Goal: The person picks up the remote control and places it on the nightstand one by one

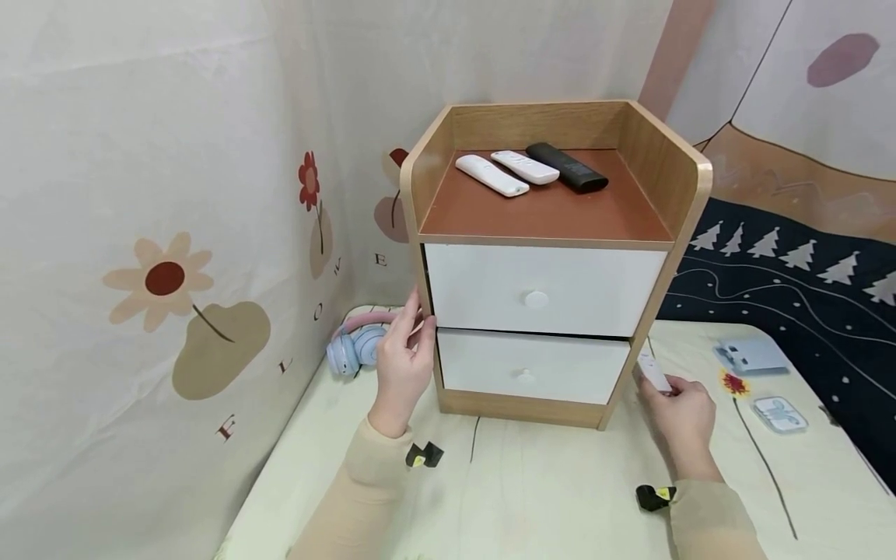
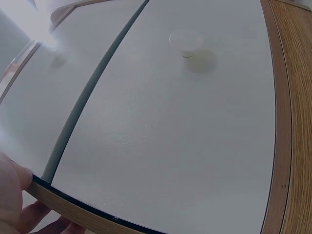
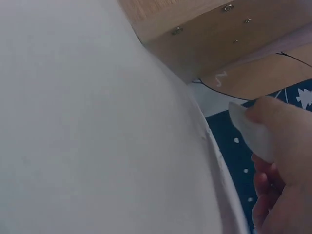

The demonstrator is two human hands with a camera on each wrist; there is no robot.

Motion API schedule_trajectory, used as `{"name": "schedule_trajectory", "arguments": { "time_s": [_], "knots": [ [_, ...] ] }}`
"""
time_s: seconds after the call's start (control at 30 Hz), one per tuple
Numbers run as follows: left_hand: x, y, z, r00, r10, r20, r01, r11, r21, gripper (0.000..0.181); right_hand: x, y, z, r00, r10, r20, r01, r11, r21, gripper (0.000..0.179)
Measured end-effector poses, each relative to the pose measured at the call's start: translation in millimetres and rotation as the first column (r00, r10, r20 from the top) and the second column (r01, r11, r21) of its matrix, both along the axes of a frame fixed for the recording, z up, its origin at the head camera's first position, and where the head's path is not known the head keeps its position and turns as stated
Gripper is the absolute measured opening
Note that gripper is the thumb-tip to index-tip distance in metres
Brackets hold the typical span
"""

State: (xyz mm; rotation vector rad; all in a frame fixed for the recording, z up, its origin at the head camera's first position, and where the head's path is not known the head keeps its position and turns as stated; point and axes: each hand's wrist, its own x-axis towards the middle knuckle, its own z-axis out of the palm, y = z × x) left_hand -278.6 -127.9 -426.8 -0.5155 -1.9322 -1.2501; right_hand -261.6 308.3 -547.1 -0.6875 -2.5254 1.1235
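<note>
A small wood-framed nightstand (image 1: pixel 514 407) with two white drawers stands between my hands. My left hand (image 1: pixel 406 362) grips the front edge of its left side panel, around the gap between the drawers. In the left wrist view, the thumb (image 2: pixel 22 176) lies at the front and the other fingers are behind the edge. Beside the nightstand's lower right side, my right hand (image 1: pixel 682 416) holds a white remote control (image 1: pixel 654 372). Both drawers look pushed in, the upper one (image 1: pixel 483 288) and the lower one (image 1: pixel 483 362) each with a round white knob.
On the nightstand's brown top lie two white remotes (image 1: pixel 491 176) (image 1: pixel 525 167) and a black remote (image 1: pixel 568 166). Blue-and-pink headphones (image 1: pixel 355 348) sit behind my left hand. A light blue box (image 1: pixel 752 355) and a clear flat case (image 1: pixel 780 414) lie at right. Fabric-covered walls (image 1: pixel 210 140) rise behind.
</note>
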Motion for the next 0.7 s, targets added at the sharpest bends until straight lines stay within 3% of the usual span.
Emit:
{"name": "schedule_trajectory", "arguments": {
  "time_s": [0.23,0.43,0.7],
  "knots": [
    [-0.6,0.0,-1.0,1.000,-0.006,-0.002,0.006,1.000,0.004,0.055,7.0,-6.2,30.6,0.988,-0.053,-0.148,0.062,0.997,0.056,0.062],
    [0.7,-0.4,0.3,1.000,-0.005,-0.004,0.005,1.000,0.003,0.055,14.8,-14.8,64.7,0.958,-0.050,-0.284,0.078,0.993,0.088,0.055],
    [1.8,0.2,0.3,1.000,0.003,-0.009,-0.003,1.000,0.003,0.054,27.7,-16.1,129.6,0.915,-0.081,-0.395,0.128,0.987,0.095,0.052]
  ]
}}
